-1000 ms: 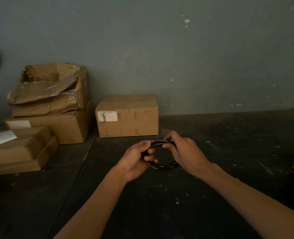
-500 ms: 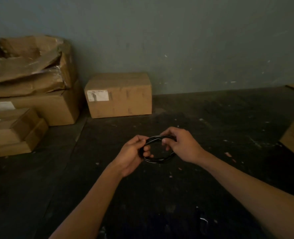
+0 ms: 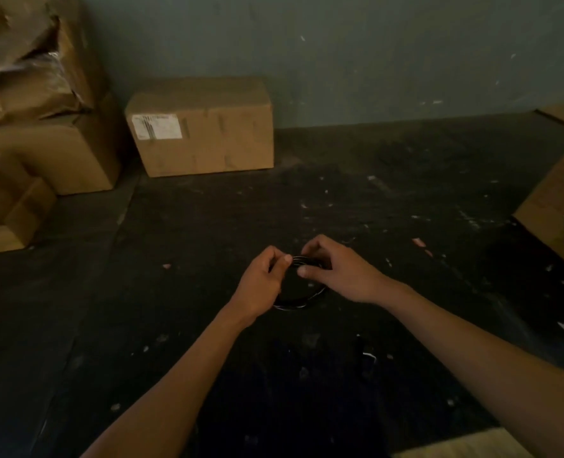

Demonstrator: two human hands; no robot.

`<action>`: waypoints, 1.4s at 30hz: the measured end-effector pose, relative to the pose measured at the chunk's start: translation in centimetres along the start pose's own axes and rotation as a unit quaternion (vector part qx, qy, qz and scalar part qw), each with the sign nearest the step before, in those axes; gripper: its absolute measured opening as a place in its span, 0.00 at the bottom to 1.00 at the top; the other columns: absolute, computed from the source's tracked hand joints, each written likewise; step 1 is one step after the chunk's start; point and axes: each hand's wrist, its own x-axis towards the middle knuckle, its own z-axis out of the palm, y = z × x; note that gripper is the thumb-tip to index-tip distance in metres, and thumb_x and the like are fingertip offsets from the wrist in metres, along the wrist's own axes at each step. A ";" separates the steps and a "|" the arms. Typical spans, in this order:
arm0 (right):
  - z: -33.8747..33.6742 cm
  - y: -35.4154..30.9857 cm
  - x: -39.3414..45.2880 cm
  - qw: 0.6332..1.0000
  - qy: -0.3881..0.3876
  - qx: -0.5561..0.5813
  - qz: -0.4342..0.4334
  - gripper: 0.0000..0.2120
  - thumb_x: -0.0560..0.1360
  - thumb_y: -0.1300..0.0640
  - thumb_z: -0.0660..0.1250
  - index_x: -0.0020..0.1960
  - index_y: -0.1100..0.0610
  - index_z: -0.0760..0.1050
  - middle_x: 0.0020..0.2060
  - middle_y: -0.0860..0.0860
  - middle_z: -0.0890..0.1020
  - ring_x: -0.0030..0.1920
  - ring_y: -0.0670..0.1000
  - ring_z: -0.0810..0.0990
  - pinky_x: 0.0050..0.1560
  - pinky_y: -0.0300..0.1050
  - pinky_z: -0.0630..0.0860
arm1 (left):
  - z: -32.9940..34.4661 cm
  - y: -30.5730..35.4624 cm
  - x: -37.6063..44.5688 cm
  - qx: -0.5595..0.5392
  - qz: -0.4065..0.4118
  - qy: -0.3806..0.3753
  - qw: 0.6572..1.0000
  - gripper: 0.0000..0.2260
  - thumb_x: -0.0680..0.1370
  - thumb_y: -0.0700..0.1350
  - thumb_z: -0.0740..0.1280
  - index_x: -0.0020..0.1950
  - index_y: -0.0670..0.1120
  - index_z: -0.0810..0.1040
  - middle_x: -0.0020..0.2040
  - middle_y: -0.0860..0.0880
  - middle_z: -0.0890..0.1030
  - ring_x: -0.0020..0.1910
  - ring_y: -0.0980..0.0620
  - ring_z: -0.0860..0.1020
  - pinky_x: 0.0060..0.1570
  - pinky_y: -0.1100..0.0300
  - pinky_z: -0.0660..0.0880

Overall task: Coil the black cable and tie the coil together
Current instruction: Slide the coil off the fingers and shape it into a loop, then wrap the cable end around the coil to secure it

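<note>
The black cable (image 3: 299, 302) is wound into a small round coil, held low over the dark floor in the middle of the head view. My left hand (image 3: 262, 285) pinches the coil's upper left part between thumb and fingers. My right hand (image 3: 336, 272) grips the coil's upper right part, fingers curled over the strands. The two thumbs nearly meet at the top of the coil. The lower arc of the coil shows below my hands; the rest is hidden by my fingers.
A closed cardboard box (image 3: 204, 127) with a white label stands against the grey wall. Stacked, crushed boxes (image 3: 43, 94) fill the left side. Another box (image 3: 558, 206) with a white paper sits at the right edge. The dark floor (image 3: 208, 226) is speckled with small scraps.
The view has tilted downward, so the boxes sit higher in the frame. My hands have closed in toward each other at the top of the coil, which now hangs lower.
</note>
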 end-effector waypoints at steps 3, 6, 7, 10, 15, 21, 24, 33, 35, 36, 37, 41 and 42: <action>0.2 2.8 -1.7 0.996 -0.012 0.029 0.086 0.14 0.77 0.43 0.65 0.59 0.46 0.71 0.51 0.42 0.78 0.52 0.42 0.78 0.47 0.39 0.73 | 0.8 -1.8 -1.1 -0.003 -0.037 0.004 0.999 0.07 0.82 0.48 0.60 0.47 0.50 0.75 0.40 0.49 0.77 0.37 0.54 0.76 0.39 0.56 0.75; 0.5 6.2 -3.8 0.983 -0.032 -0.048 0.172 0.12 0.78 0.47 0.64 0.60 0.49 0.72 0.48 0.43 0.77 0.47 0.41 0.77 0.42 0.37 0.72 | 1.3 -3.2 -1.9 -0.007 -0.069 0.012 0.998 0.08 0.82 0.47 0.60 0.46 0.50 0.76 0.40 0.50 0.76 0.37 0.54 0.76 0.41 0.57 0.74; 0.7 7.3 -4.5 0.974 -0.045 -0.079 0.207 0.12 0.78 0.48 0.65 0.59 0.50 0.72 0.49 0.45 0.78 0.47 0.42 0.77 0.43 0.38 0.74 | 1.4 -3.5 -2.1 -0.009 -0.078 0.016 0.997 0.08 0.82 0.47 0.60 0.46 0.50 0.76 0.40 0.50 0.76 0.38 0.54 0.75 0.42 0.57 0.74; 1.6 9.5 -6.4 0.945 -0.072 -0.133 0.290 0.12 0.77 0.49 0.66 0.58 0.51 0.71 0.53 0.51 0.80 0.48 0.47 0.80 0.47 0.44 0.77 | 1.8 -4.4 -2.6 -0.018 -0.111 0.023 0.993 0.08 0.83 0.46 0.59 0.47 0.49 0.76 0.42 0.49 0.76 0.41 0.53 0.75 0.46 0.55 0.74; 2.7 10.1 -7.2 0.935 -0.055 -0.128 0.326 0.18 0.77 0.52 0.68 0.64 0.53 0.70 0.58 0.54 0.78 0.52 0.51 0.80 0.54 0.49 0.79 | 2.3 -4.8 -3.1 -0.023 -0.149 0.014 0.988 0.09 0.83 0.46 0.58 0.49 0.48 0.75 0.44 0.48 0.76 0.42 0.53 0.75 0.47 0.54 0.73; 1.9 9.8 -6.5 0.933 -0.069 -0.124 0.331 0.16 0.78 0.57 0.66 0.65 0.54 0.72 0.61 0.54 0.78 0.54 0.50 0.80 0.57 0.49 0.79 | 2.3 -5.3 -3.3 -0.017 -0.163 -0.013 0.986 0.09 0.83 0.46 0.57 0.48 0.48 0.76 0.42 0.48 0.76 0.40 0.52 0.74 0.43 0.56 0.73; 0.8 9.3 -5.9 0.938 -0.049 -0.089 0.332 0.17 0.78 0.59 0.66 0.66 0.52 0.71 0.60 0.53 0.77 0.54 0.51 0.80 0.56 0.50 0.79 | 2.1 -5.2 -3.2 -0.014 -0.167 -0.015 0.986 0.09 0.83 0.47 0.58 0.49 0.48 0.76 0.43 0.48 0.76 0.41 0.53 0.75 0.43 0.57 0.72; -0.6 3.1 -2.2 0.989 0.035 0.029 0.142 0.12 0.76 0.58 0.68 0.55 0.44 0.76 0.51 0.47 0.80 0.48 0.46 0.81 0.48 0.44 0.80 | 2.0 -2.9 -1.5 0.018 -0.136 -0.025 0.990 0.08 0.83 0.49 0.59 0.51 0.50 0.77 0.47 0.47 0.81 0.44 0.51 0.80 0.44 0.55 0.78; -0.4 1.5 -1.1 0.994 0.032 0.018 0.106 0.12 0.75 0.58 0.69 0.53 0.43 0.75 0.50 0.46 0.80 0.49 0.45 0.80 0.48 0.42 0.79 | 2.3 -2.0 -0.9 0.033 -0.119 -0.007 0.992 0.07 0.83 0.50 0.59 0.50 0.51 0.77 0.44 0.47 0.81 0.41 0.51 0.81 0.41 0.55 0.78; -0.2 0.9 -0.6 0.996 0.031 0.005 0.088 0.12 0.75 0.58 0.70 0.53 0.43 0.75 0.49 0.45 0.79 0.49 0.44 0.80 0.47 0.40 0.78 | 2.4 -1.6 -0.5 0.037 -0.110 -0.002 0.993 0.07 0.82 0.50 0.60 0.50 0.52 0.77 0.42 0.48 0.81 0.38 0.53 0.79 0.37 0.56 0.76; -0.1 0.4 -0.1 0.997 0.032 -0.011 0.071 0.12 0.75 0.58 0.70 0.53 0.43 0.75 0.49 0.44 0.79 0.49 0.43 0.79 0.46 0.37 0.77 | 2.4 -1.1 -0.2 0.038 -0.101 0.005 0.994 0.07 0.82 0.50 0.60 0.49 0.52 0.76 0.40 0.49 0.80 0.35 0.55 0.78 0.35 0.58 0.74; 0.4 -0.8 1.4 0.994 0.059 -0.084 0.042 0.12 0.74 0.57 0.70 0.52 0.43 0.74 0.49 0.43 0.78 0.48 0.42 0.78 0.49 0.41 0.78 | 1.9 0.1 0.6 0.014 -0.090 0.031 0.995 0.09 0.83 0.51 0.59 0.48 0.51 0.77 0.41 0.46 0.81 0.36 0.52 0.77 0.37 0.52 0.76; 0.3 -1.0 1.6 0.992 0.062 -0.098 0.040 0.12 0.74 0.56 0.70 0.52 0.42 0.73 0.48 0.44 0.77 0.48 0.43 0.78 0.50 0.43 0.78 | 1.8 0.3 0.7 0.001 -0.093 0.034 0.995 0.10 0.83 0.52 0.58 0.48 0.51 0.77 0.42 0.44 0.82 0.36 0.51 0.78 0.39 0.50 0.77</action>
